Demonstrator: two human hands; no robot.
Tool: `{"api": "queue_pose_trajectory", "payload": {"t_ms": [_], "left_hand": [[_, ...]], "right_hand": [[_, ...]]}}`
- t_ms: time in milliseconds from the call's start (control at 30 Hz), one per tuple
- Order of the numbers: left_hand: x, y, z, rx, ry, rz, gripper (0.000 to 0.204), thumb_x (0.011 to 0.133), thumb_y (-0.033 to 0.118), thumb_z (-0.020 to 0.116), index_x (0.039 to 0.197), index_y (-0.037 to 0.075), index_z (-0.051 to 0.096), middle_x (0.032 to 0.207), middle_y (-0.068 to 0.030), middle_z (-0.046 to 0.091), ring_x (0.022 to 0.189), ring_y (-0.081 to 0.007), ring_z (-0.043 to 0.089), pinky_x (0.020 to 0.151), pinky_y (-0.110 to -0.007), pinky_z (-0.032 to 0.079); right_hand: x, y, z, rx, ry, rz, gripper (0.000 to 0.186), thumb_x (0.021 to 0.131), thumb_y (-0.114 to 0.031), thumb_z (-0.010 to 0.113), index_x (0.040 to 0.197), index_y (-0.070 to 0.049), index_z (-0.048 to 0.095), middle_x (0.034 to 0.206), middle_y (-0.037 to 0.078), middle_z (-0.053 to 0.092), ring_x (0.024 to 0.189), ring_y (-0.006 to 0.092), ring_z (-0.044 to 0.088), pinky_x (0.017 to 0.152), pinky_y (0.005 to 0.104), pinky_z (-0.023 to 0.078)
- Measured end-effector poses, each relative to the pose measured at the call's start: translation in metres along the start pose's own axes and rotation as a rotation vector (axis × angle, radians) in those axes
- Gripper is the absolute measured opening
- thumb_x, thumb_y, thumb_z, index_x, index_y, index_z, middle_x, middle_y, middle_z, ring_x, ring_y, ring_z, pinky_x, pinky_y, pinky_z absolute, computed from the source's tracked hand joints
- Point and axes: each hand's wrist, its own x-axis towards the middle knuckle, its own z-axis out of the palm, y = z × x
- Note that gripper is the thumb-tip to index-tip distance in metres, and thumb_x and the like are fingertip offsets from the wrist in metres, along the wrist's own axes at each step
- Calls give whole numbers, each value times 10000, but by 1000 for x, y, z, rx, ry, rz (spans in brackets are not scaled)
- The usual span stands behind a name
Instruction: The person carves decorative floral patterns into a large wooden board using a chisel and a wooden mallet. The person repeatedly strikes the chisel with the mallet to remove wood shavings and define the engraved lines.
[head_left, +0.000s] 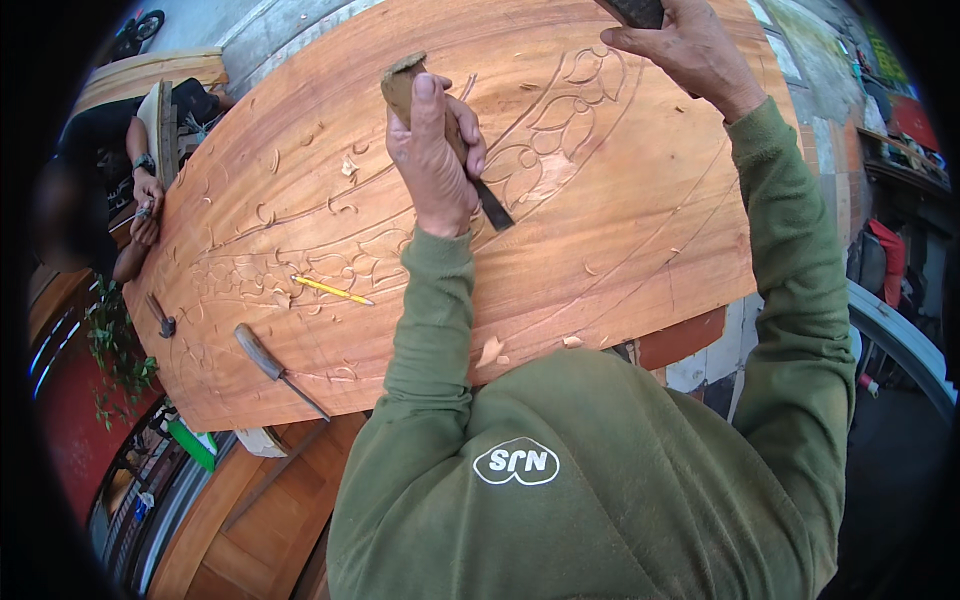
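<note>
Reddish-brown wood forms the broad board (590,290), grooved with curling leaf shapes, and on it lies a yellow pencil (332,291). Beyond the pencil and to its right, the left grip (437,150) is closed around a chisel (494,209), its worn wooden handle pointing away from the person and its dark flat blade slanting back toward them; whether the edge touches the wood cannot be told. Much farther to the right of the pencil, and well beyond it, the right grip (690,45) holds a dark block (638,10), cut off at the top of the view, so its full shape is unclear. Left of the pencil lies a short dark tool (162,318); nearer the person than the pencil, also to its left, rests a brown-handled tool (260,352) with a thin shaft. Pale shavings (349,166) are scattered around the pencil. Well to its left and beyond it, a co-worker's hands (147,187) are close together beside the board's edge.
</note>
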Motion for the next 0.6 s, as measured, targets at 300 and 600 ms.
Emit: {"api": "queue_pose_trajectory", "payload": {"t_ms": [300, 600], "left_hand": [[32, -44, 22, 114, 132, 102, 305, 1055, 358, 758, 1120, 109, 594, 657, -4, 558, 432, -76, 504, 347, -229, 409], [41, -49, 38, 218, -104, -92, 373, 1006, 391, 819, 1060, 75, 629, 620, -2, 591, 412, -59, 485, 380, -232, 378]], "right_hand": [[11, -35, -20, 105, 106, -93, 916, 850, -119, 906, 1622, 19, 434, 1401, 168, 674, 1291, 210, 624, 1105, 356, 503], [16, -21, -51, 217, 252, -140, 897, 868, -67, 879, 1634, -16, 416, 1401, 109, 663, 1258, 188, 636, 1087, 335, 510]]}}
